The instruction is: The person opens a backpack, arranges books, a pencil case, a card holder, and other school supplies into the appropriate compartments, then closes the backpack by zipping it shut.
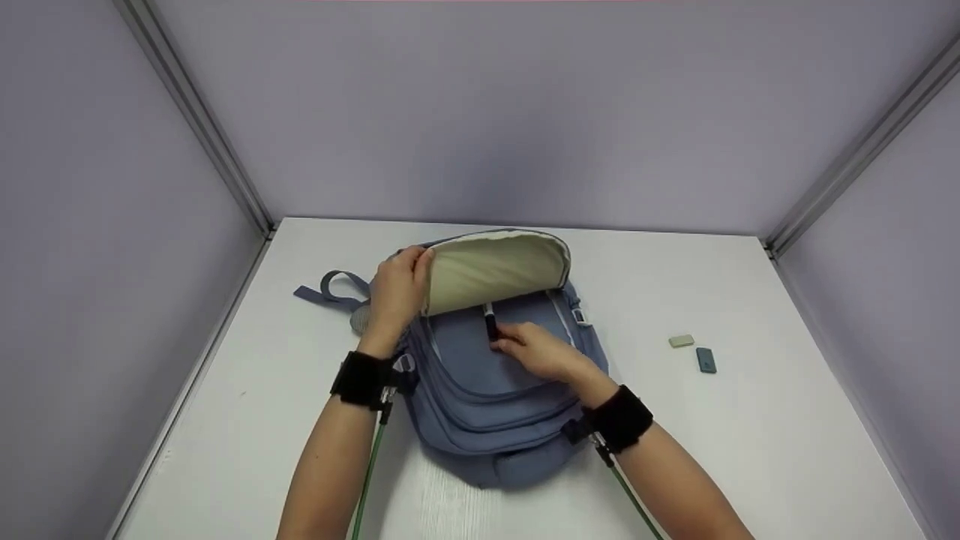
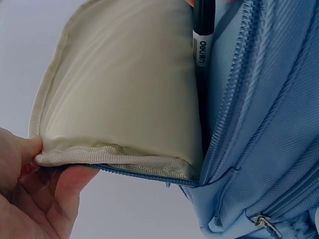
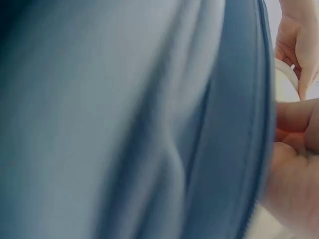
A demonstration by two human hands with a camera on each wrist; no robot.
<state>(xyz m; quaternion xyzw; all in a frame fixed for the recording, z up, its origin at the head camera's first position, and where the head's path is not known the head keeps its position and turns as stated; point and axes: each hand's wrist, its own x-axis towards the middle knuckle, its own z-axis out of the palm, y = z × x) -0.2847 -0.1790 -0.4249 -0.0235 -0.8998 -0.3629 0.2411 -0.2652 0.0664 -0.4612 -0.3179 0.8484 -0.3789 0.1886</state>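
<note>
A blue backpack (image 1: 480, 420) lies on the white table, its front pocket unzipped and the cream-lined flap (image 1: 495, 270) folded up. My left hand (image 1: 397, 289) pinches the left edge of that flap between thumb and fingers, as the left wrist view (image 2: 45, 189) also shows. In my right hand (image 1: 536, 349) is a black-capped marker pen (image 1: 490, 324), pinched by the cap. The marker's white, lettered barrel (image 2: 202, 50) points into the pocket opening beside the lining; its far end is hidden. Blue fabric fills most of the right wrist view, with the right hand (image 3: 296, 164) at its edge.
Right of the backpack lie a small beige block (image 1: 681, 341) and a dark teal block (image 1: 706, 360) on the table (image 1: 300, 465). A strap (image 1: 322, 296) and a grey round thing (image 1: 360, 320) stick out at the backpack's left. Grey panels wall in the back and sides.
</note>
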